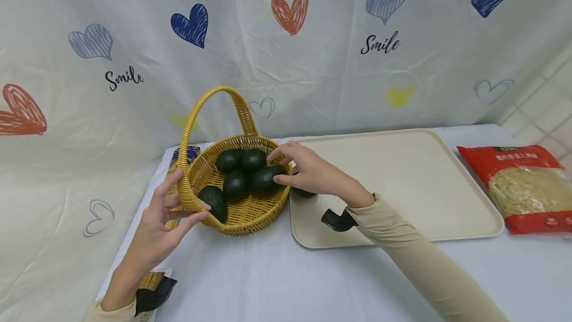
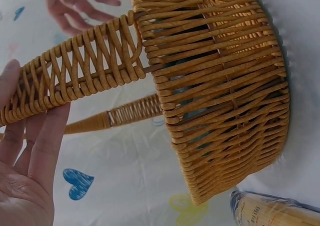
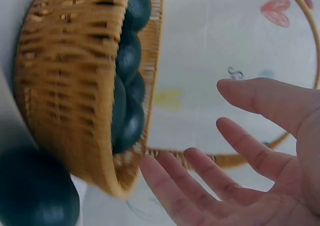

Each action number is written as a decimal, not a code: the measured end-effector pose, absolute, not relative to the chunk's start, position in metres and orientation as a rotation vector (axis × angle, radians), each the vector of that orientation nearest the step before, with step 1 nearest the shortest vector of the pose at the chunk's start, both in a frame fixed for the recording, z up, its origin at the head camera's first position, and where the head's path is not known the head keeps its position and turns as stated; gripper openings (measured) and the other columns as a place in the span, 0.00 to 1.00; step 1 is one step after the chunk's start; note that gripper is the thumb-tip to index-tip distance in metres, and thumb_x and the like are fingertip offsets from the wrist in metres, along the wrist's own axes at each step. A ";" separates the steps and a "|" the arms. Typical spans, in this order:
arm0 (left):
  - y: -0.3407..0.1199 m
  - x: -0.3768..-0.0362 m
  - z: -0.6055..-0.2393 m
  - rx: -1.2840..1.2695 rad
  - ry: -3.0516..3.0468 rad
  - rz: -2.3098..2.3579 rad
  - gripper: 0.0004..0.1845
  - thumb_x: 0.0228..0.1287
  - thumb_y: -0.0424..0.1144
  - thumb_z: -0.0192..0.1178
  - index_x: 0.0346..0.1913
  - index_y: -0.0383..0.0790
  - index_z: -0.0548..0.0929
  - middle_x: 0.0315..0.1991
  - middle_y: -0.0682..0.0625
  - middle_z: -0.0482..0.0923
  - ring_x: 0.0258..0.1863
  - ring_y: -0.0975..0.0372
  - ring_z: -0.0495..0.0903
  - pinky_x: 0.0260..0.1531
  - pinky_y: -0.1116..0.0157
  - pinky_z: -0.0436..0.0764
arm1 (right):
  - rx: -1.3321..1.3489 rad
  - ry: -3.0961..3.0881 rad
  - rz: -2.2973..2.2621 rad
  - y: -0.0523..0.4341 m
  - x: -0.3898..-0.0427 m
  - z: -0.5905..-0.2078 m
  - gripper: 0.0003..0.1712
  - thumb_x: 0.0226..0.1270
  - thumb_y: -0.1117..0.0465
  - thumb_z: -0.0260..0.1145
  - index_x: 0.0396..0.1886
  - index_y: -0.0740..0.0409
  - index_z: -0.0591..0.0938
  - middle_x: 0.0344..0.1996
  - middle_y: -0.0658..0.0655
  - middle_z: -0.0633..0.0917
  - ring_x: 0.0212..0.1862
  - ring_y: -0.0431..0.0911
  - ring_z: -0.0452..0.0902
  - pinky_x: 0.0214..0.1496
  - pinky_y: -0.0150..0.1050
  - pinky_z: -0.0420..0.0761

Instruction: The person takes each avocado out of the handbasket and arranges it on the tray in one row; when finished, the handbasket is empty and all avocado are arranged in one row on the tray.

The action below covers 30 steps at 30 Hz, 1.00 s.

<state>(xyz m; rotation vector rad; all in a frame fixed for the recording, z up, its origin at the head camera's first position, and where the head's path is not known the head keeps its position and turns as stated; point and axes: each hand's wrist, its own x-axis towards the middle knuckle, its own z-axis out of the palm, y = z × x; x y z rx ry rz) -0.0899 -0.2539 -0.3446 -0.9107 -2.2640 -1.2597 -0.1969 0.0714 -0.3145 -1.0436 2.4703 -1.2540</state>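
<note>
A yellow wicker basket [image 1: 250, 212] with a tall handle [image 1: 214, 94] stands on the white table and holds several dark green avocados [image 1: 236, 183]. My left hand [image 1: 180, 202] is at the basket's near-left rim where the handle starts. Its fingers [image 2: 45, 141] lie straight against the handle [image 2: 85, 70]. My right hand [image 1: 273, 167] reaches over the right rim with fingers spread, fingertips at one avocado [image 1: 263, 179], and holds nothing. In the right wrist view its fingers [image 3: 235, 151] are open beside the basket [image 3: 70, 85]. Another avocado [image 1: 305, 194] lies on the tray under that hand.
A cream tray [image 1: 415, 178] lies to the right of the basket. A red packet of noodles [image 1: 523, 188] sits at the far right. A pasta packet [image 2: 270, 211] lies behind the basket on the left. A heart-print cloth hangs behind the table.
</note>
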 end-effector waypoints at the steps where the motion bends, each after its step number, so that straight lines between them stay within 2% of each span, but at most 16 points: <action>1: -0.254 -0.090 -0.344 -0.904 -2.275 -1.262 0.59 0.44 0.07 0.72 0.80 0.27 0.53 0.41 0.52 0.89 0.46 0.71 0.86 0.43 0.74 0.87 | -1.042 2.459 -1.242 0.067 -0.198 -0.316 0.21 0.72 0.66 0.71 0.61 0.64 0.80 0.61 0.65 0.77 0.61 0.61 0.79 0.56 0.46 0.87; 4: -0.254 -0.090 -0.344 -0.899 -2.285 -1.269 0.61 0.41 0.06 0.72 0.80 0.28 0.52 0.41 0.49 0.89 0.46 0.71 0.87 0.43 0.73 0.87 | -1.024 2.455 -1.195 0.054 -0.201 -0.324 0.20 0.73 0.66 0.70 0.62 0.64 0.80 0.62 0.65 0.76 0.62 0.61 0.79 0.56 0.43 0.87; 9: -0.254 -0.091 -0.343 -0.925 -2.263 -1.276 0.57 0.49 0.13 0.74 0.80 0.28 0.53 0.40 0.46 0.90 0.45 0.69 0.87 0.43 0.73 0.87 | -0.975 2.514 -1.058 0.037 -0.206 -0.335 0.20 0.74 0.64 0.69 0.63 0.64 0.80 0.63 0.67 0.73 0.64 0.60 0.75 0.64 0.48 0.80; 14: -0.255 -0.090 -0.344 -0.893 -2.290 -1.266 0.61 0.41 0.07 0.73 0.80 0.28 0.53 0.40 0.46 0.90 0.45 0.70 0.87 0.42 0.72 0.87 | -0.943 2.547 -0.929 0.024 -0.207 -0.338 0.22 0.76 0.63 0.68 0.65 0.63 0.79 0.64 0.66 0.72 0.65 0.57 0.74 0.67 0.49 0.77; 16: -0.255 -0.090 -0.344 -0.890 -2.287 -1.262 0.61 0.41 0.07 0.73 0.80 0.28 0.53 0.40 0.45 0.90 0.45 0.70 0.87 0.42 0.73 0.87 | -0.948 2.549 -0.879 0.020 -0.208 -0.340 0.22 0.76 0.63 0.69 0.66 0.62 0.78 0.64 0.66 0.72 0.65 0.56 0.74 0.67 0.49 0.77; 20: -0.255 -0.089 -0.346 -0.907 -2.261 -1.272 0.51 0.58 0.22 0.74 0.80 0.28 0.53 0.39 0.44 0.90 0.44 0.69 0.87 0.43 0.74 0.87 | -1.002 2.543 -0.803 0.015 -0.209 -0.348 0.23 0.74 0.64 0.70 0.65 0.62 0.79 0.63 0.65 0.73 0.65 0.56 0.72 0.67 0.50 0.77; 23: -0.255 -0.088 -0.347 -0.916 -2.245 -1.263 0.49 0.63 0.30 0.73 0.80 0.27 0.54 0.39 0.44 0.89 0.44 0.69 0.87 0.43 0.74 0.87 | -1.056 2.551 -0.799 0.014 -0.211 -0.353 0.21 0.73 0.65 0.71 0.63 0.62 0.81 0.62 0.64 0.75 0.64 0.57 0.72 0.67 0.50 0.78; 27: -0.255 -0.089 -0.348 -0.917 -2.252 -1.267 0.52 0.56 0.19 0.73 0.79 0.26 0.53 0.39 0.43 0.89 0.45 0.70 0.87 0.43 0.74 0.87 | -1.113 2.563 -0.817 0.013 -0.214 -0.358 0.16 0.73 0.65 0.71 0.57 0.61 0.83 0.60 0.63 0.77 0.63 0.56 0.74 0.67 0.49 0.78; 30: -0.255 -0.089 -0.347 -0.911 -2.259 -1.260 0.52 0.57 0.21 0.73 0.80 0.27 0.53 0.39 0.44 0.89 0.45 0.70 0.87 0.43 0.73 0.87 | -1.167 2.534 -0.837 0.012 -0.215 -0.359 0.13 0.72 0.65 0.72 0.54 0.60 0.85 0.57 0.61 0.79 0.63 0.55 0.75 0.67 0.48 0.78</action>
